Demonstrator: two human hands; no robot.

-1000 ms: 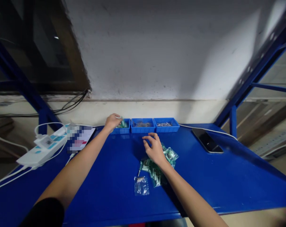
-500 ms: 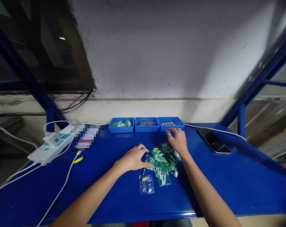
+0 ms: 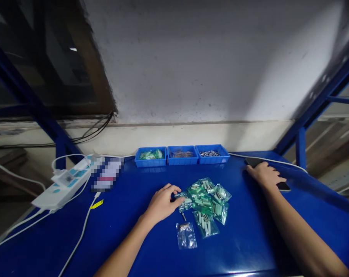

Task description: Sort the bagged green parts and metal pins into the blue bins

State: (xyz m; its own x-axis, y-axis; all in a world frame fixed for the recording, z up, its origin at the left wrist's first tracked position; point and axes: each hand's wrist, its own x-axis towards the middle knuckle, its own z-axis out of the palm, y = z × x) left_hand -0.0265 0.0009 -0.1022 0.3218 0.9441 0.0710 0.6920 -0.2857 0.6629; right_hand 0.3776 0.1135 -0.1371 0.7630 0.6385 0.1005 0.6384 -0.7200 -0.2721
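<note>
My left hand (image 3: 163, 202) rests at the left edge of a pile of small clear bags. Its thumb and fingers close on the edge of one plastic bag (image 3: 186, 203) of pale green and metal pieces. Several similar bags (image 3: 203, 204) lie spread to its right. Below the fingers are a loose screw (image 3: 183, 216) and a clear bag (image 3: 186, 235) with small brownish metal parts. On the right, my right hand (image 3: 265, 175) lies across a dark smartphone (image 3: 284, 187), thumb on one side and fingers over the other, covering its middle.
Three blue bins stand along the back: one with green bags (image 3: 150, 163), one with brownish pins (image 3: 182, 161), one with silver screws (image 3: 212, 160). A white power strip (image 3: 61, 188), a pixelated device (image 3: 107, 174) and white cables (image 3: 81, 223) occupy the left. Blue posts (image 3: 301, 146) frame the table.
My right hand has left the bags and moved right onto the smartphone. My left hand stays by the pile's left edge. The view has shifted slightly.
</note>
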